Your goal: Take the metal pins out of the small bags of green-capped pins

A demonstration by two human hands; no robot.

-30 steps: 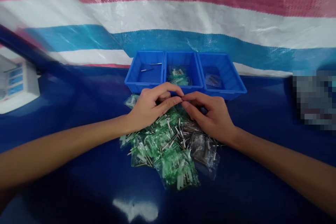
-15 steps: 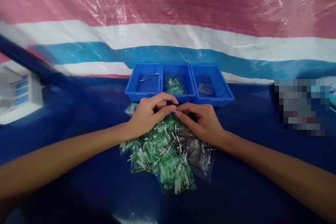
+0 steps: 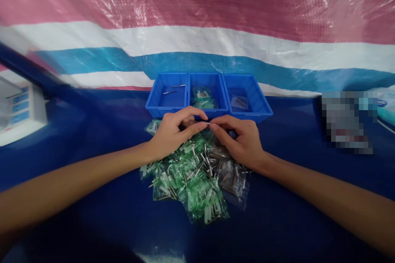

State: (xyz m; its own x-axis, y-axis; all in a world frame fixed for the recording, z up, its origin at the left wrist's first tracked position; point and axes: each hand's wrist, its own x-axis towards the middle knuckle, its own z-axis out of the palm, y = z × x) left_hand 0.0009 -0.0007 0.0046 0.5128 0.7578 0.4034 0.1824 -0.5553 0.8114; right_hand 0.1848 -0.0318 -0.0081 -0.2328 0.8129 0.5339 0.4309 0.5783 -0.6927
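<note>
Above a pile of small plastic bags and loose metal pins (image 3: pixel 197 172), my left hand (image 3: pixel 182 129) and my right hand (image 3: pixel 239 135) meet fingertip to fingertip. Between them is a small, thin, light-coloured piece (image 3: pixel 208 123), pinched by thumb and forefinger on each side. Its exact form is too small to tell. Greenish bags with white and metal pieces make up most of the pile; a clear bag with brownish contents (image 3: pixel 233 176) lies at its right.
Three blue bins stand behind my hands: the left bin (image 3: pixel 171 111) holds two thin pins, the middle bin (image 3: pixel 210 112) green bags, the right bin (image 3: pixel 262 111) one clear bag. A white device (image 3: pixel 31 119) sits far left. A pixelated object (image 3: pixel 347 123) lies right.
My fingertips have parted slightly, and more of the thin piece shows between them. My right hand is a little higher. The whole view has shifted slightly.
</note>
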